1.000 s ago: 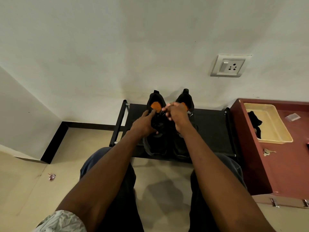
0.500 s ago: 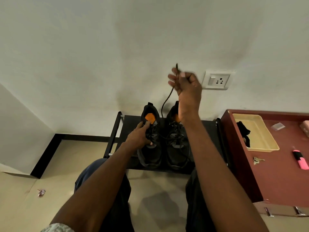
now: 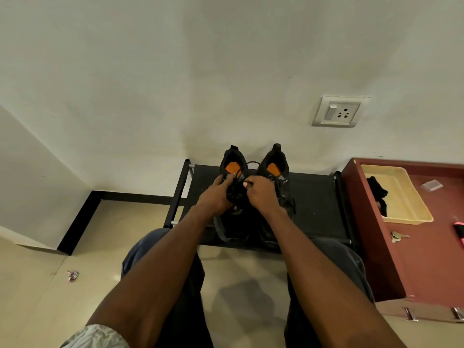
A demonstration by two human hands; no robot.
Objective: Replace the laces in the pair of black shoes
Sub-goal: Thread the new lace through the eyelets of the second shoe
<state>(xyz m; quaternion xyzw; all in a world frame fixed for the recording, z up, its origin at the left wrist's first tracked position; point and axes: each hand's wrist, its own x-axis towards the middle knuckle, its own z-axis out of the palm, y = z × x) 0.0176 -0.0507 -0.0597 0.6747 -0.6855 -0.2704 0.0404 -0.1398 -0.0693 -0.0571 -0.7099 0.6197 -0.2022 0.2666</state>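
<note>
Pinching thin, limp black lace (image 3: 240, 169) with both left hand (image 3: 215, 197) and right hand (image 3: 261, 195) over left shoe (image 3: 233, 197); best gripped near stiff tip.

The two shoes, the left shoe (image 3: 232, 222) and the right shoe (image 3: 276, 159), are black, each with a bright orange patch inside at the heel, and the lace (image 3: 251, 164) looping between them is black too. They stand on a black rack (image 3: 316, 204) with silver-grey bar ends. The wall (image 3: 200, 71) is plain off-white, with a white socket plate (image 3: 337, 111) and a black skirting strip (image 3: 82, 217) at its foot. The floor (image 3: 37, 297) is pale beige. To the right, the cabinet (image 3: 431, 267) is reddish brown; on it lie a pale yellow tray (image 3: 411, 212) holding a black cloth (image 3: 378, 192), and a pink marker (image 3: 459, 228) at the edge. The trousers (image 3: 140, 254) are dark blue-grey.
</note>
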